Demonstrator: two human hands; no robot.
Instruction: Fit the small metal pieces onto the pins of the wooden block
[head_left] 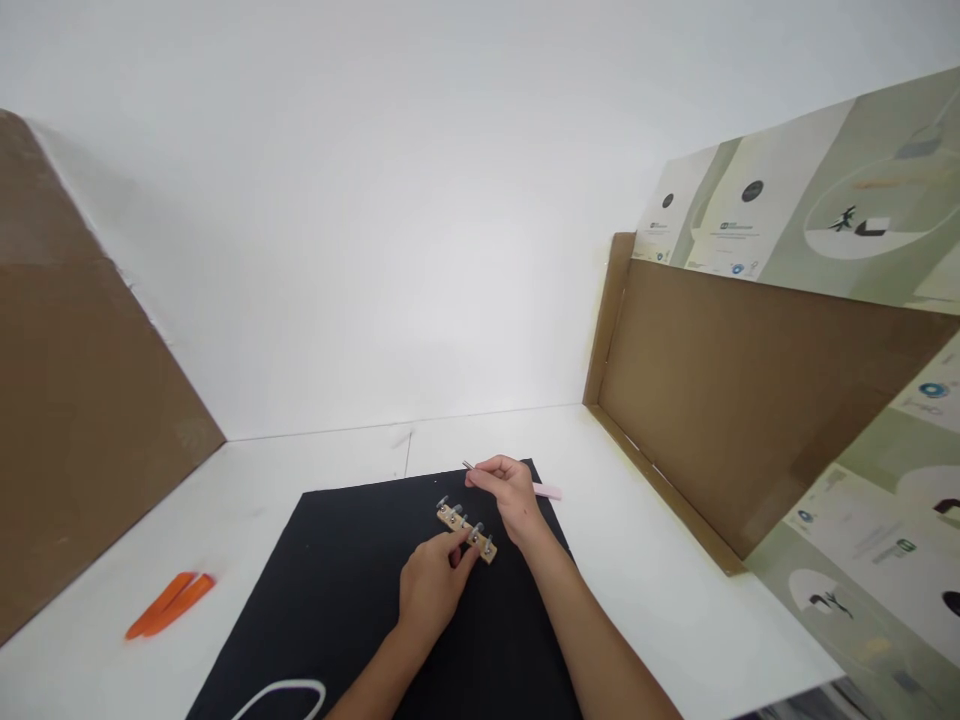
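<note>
On the black mat (352,560), a short wooden strip (488,552) carries a row of several small metal fittings that look like screws or bolts. My left hand (435,580) pinches the strip near its right part with thumb and fingers. Up and to the right, my right hand (510,490) is closed on a slim metal piece (469,465), whose thin tip sticks out to the left past the fingers. Most of that piece is hidden in the hand, so its kind is unclear. This hand is apart from the strip.
A pale pink flat piece (548,491) shows behind my right wrist at the mat's edge. Two orange strips (171,605) lie on the white table at left. A white cord loop (292,685) is at the front. Cardboard panels (97,370) (720,400) stand on both sides.
</note>
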